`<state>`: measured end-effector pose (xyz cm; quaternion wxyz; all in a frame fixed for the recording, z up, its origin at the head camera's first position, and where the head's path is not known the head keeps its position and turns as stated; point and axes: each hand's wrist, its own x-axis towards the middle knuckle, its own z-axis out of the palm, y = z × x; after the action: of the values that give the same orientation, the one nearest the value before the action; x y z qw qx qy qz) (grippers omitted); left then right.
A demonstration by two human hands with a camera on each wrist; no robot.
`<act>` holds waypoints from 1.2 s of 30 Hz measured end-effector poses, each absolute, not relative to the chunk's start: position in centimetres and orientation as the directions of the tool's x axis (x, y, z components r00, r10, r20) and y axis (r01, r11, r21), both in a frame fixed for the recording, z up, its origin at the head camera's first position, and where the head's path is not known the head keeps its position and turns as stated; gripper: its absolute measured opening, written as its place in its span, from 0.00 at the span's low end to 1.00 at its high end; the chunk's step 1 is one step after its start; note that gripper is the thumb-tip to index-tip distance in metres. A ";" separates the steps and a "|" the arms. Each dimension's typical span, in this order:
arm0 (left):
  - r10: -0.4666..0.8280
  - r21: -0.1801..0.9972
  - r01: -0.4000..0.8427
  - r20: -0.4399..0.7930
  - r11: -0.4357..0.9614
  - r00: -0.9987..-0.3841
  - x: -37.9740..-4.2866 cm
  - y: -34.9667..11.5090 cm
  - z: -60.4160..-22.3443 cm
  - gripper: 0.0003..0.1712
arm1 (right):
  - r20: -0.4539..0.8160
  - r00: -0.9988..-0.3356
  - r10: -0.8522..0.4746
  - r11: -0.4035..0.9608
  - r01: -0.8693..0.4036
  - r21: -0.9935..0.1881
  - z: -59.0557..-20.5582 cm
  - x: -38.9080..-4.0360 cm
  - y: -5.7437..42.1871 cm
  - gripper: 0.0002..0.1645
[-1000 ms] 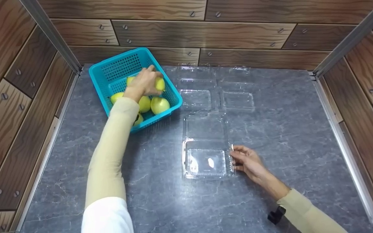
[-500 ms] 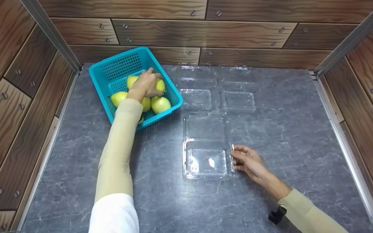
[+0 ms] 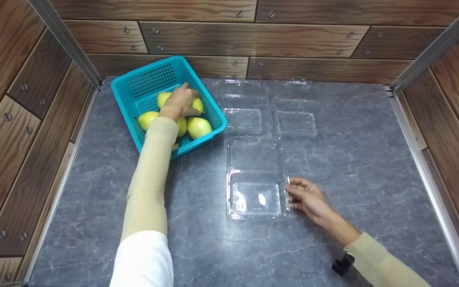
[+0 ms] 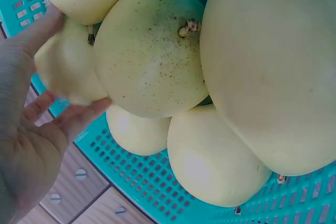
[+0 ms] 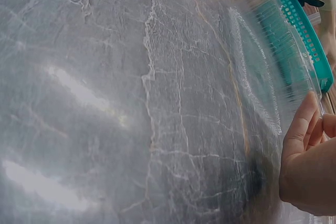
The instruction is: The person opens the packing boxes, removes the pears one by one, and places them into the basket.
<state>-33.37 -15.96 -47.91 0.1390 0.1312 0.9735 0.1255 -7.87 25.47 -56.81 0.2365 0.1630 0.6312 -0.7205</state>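
Note:
My left hand [image 3: 179, 103] reaches into a turquoise plastic basket [image 3: 150, 81] at the back left and grips a yellow-green pear [image 4: 68, 66], thumb on one side and fingers on the other. Several more pears [image 3: 199, 127] lie around it; one with brown specks [image 4: 152, 56] shows its stem in the left wrist view. Front and centre lies an unfolded clear plastic clamshell box [image 3: 255, 199], its lid [image 3: 255, 155] folded back away from me. My right hand [image 3: 311, 203] pinches the right edge of that box between thumb and fingers.
Behind the clamshell box, more clear plastic boxes [image 3: 243, 119] lie open in two columns on the grey marbled table [image 3: 357, 159]. Wood-patterned walls [image 3: 277, 40] with metal corner rails enclose the back and sides. A black strap piece [image 3: 343, 264] sits at the right wrist.
My left forearm has shifted to the right while the hand stays on the pear in the basket. The right hand and the clamshell box have kept their place.

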 end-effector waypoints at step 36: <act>0.317 0.203 0.275 -0.218 0.940 -0.923 -30.7 -17.1 -44.9 0.37 | -0.561 -0.820 -0.116 -0.098 0.571 -0.815 -56.6 -8.8 25.8 0.07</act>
<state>-30.71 -17.14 -44.85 0.1249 0.1517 0.9769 0.0843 -8.84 25.83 -56.55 0.2391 0.1813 0.6277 -0.7182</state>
